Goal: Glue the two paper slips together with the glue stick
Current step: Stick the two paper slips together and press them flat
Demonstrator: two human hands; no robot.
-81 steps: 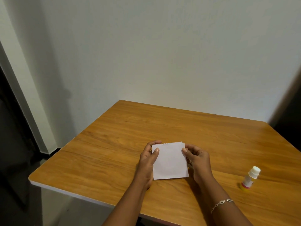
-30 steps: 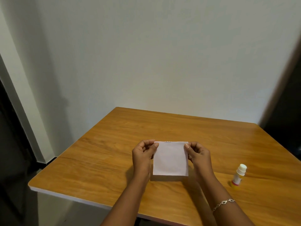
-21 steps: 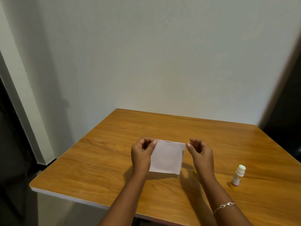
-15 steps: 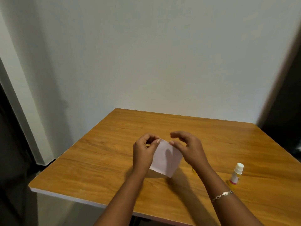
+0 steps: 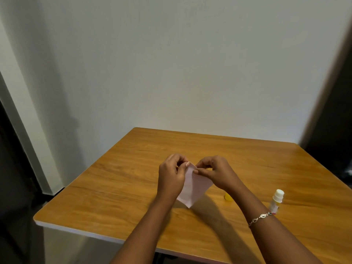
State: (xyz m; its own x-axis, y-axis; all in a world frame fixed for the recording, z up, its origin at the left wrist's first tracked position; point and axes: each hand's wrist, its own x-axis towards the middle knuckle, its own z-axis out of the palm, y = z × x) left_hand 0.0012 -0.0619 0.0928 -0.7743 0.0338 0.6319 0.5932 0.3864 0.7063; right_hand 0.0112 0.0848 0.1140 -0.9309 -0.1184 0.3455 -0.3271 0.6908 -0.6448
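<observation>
Paper slips (image 5: pixel 192 189) pinched between both hands (image 5: pixel 192 171).

We can read no text anywhere — no word, number or sign. The glue stick (image 5: pixel 276 201) carries a label with a pink band low on its white body, but its print is too small and blurred for us to make out. The paper slips (image 5: pixel 192 187) show us a blank face, and the table (image 5: pixel 122 189) bears no marking.
</observation>
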